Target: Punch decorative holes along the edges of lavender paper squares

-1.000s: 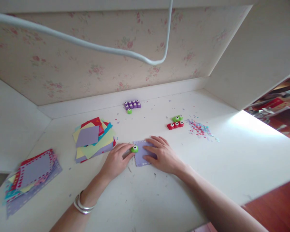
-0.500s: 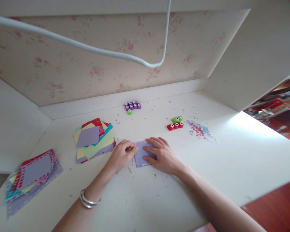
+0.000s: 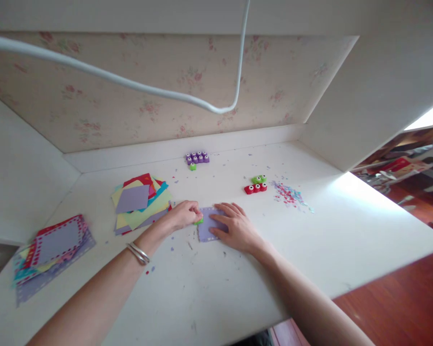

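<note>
A small purple paper square with punched holes along its edges lies on the white desk. My right hand rests flat on it, fingers spread and pressing it down. My left hand is curled over a small green punch at the paper's left edge, mostly covering it; only a green sliver shows under the fingers. Silver bangles sit on my left wrist.
A stack of plain coloured paper squares lies left of my hands, and a pile of punched sheets sits at far left. Purple punches, red punches, green punches and confetti scraps lie behind. A white cable hangs overhead.
My left hand has closed down over the green punch, which showed fully a second ago. The view shifted slightly; my right hand stays on the purple paper.
</note>
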Demonstrator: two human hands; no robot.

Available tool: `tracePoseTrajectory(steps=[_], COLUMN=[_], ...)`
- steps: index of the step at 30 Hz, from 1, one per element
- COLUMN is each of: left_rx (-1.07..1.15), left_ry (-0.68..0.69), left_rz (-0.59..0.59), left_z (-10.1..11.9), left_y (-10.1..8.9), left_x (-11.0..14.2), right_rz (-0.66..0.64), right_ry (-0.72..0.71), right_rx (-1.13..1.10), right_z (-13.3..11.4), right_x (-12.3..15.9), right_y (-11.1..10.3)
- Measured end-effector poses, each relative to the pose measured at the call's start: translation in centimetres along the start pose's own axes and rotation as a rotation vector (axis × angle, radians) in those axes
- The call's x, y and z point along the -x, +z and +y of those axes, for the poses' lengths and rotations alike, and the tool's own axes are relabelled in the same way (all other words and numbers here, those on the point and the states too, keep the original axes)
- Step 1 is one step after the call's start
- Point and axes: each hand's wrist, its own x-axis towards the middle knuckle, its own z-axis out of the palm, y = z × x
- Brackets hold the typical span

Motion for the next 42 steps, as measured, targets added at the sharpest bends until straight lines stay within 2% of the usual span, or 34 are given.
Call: tracePoseTrajectory(steps=[10,14,18,22,26,29,33,38,42], left_rx=[-0.022,-0.11,-0.28,-0.363,-0.404,-0.392,-0.402,-0.546,-0.572], left_ry=[0.168,0.23,0.341,0.329,0.295,0.344,0.48,0.675,0.745], left_rz=[-0.009,0.077,0.195,0.221,0.214,0.21,0.169,0.051,-0.019], left_z=[-0.3,-1.0,-2.7,-4.2,-3.8,-2.1,1.9,7.3,9.8], left_y=[-1.0,-1.5,-2.1,-2.1,-2.5,-3.1,-2.7,0.3,3.0], left_x=[1.5,2.1,3.0,4.4,4.6,2.7,-2.2,-9.4,-14.0], right_rz=[0.018,0.014,0.012,0.001,-0.016,-0.012,0.0,0.002,-0.019], right_ry=[0.01,0.011,0.008,0.012,0.017,0.013,0.007,0.028,0.03], right_rx=[0.007,0.001,-0.01,-0.012,-0.021,-0.03,-0.033,-0.037,-0.057], right_z=[-0.1,0.0,0.1,0.1,0.2,0.1,-0.1,0.1,0.3], right_x=[0.1,0.1,0.1,0.0,0.0,0.0,-0.1,-0.1,-0.3], right_y=[-0.1,-0.1,-0.2,-0.1,-0.1,-0.1,-0.2,-0.2,-0.5])
